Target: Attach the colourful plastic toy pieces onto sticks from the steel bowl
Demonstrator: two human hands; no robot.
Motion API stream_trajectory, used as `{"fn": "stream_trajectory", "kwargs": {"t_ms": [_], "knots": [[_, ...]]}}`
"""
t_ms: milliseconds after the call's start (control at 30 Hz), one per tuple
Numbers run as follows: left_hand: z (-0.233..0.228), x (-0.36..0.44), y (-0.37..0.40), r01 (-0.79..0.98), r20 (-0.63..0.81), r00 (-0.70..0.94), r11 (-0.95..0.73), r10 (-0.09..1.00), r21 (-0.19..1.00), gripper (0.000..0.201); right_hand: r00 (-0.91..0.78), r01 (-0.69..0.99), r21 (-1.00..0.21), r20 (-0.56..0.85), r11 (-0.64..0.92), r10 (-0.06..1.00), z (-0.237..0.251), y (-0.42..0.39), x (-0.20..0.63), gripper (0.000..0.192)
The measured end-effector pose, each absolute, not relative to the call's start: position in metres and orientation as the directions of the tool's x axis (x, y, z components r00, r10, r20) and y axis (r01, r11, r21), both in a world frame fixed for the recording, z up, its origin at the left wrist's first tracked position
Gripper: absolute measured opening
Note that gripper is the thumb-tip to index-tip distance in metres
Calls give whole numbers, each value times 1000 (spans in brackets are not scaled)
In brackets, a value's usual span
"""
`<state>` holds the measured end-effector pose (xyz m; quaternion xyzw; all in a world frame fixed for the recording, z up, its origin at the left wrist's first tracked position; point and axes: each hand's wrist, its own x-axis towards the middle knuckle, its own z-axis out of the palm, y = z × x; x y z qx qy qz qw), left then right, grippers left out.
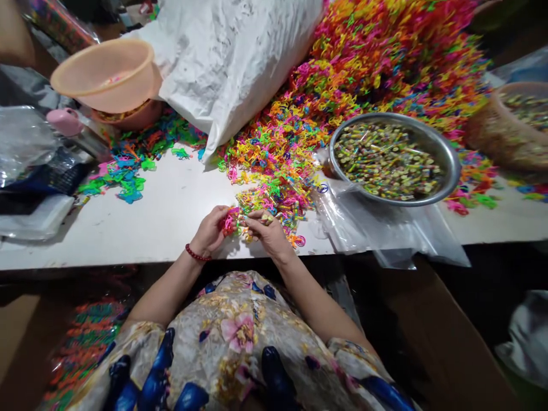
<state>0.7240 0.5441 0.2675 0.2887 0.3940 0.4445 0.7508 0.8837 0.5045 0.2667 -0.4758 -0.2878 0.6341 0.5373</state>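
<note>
My left hand (210, 231), with a red bead bracelet on its wrist, is closed around a small pink and red plastic piece (230, 221) above the table's front part. Close beside it, my right hand (268, 231) is closed, thumb and fingers pinched together, with a small pale and yellow patterned piece (267, 219) showing at the fingers. Both hands almost meet at the near edge of a heap of colourful small plastic pieces (274, 165). Exact shapes between the fingertips are too small to make out.
A metal bowl (454, 171) full of small patterned pieces stands at right on clear plastic bags (355, 225). A large white sack (231, 51) lies behind. At left are a peach basin (103, 94), a pink-lidded bottle (64, 121) and green-blue pieces (128, 180) on the white table (162, 222).
</note>
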Motion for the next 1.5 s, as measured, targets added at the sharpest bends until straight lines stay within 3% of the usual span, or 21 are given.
{"fn": "stream_trajectory", "kwargs": {"t_ms": [167, 300, 533, 933, 1333, 1500], "knots": [[258, 735, 536, -336, -304, 194, 355, 933, 873, 36, 71, -301, -930, -240, -209, 968, 263, 498, 877, 37], [250, 739, 534, -248, -178, 81, 193, 981, 949, 33, 106, -257, -949, -217, -184, 970, 258, 495, 875, 35], [249, 738, 534, -75, -91, 72, 96, 993, 993, 30, 152, -194, -971, -169, -138, 974, 258, 490, 877, 30], [255, 750, 532, -252, -191, 109, 213, 975, 944, 39, 192, -13, -1000, -6, -4, 981, 262, 487, 886, 21], [255, 751, 529, -187, -136, 112, 155, 984, 970, 36, 210, -71, -995, -88, -74, 974, 261, 484, 881, 19], [255, 752, 530, -196, -150, 126, 173, 981, 965, 42, 183, 29, -1000, -5, -10, 983, 257, 484, 883, 17]]}}
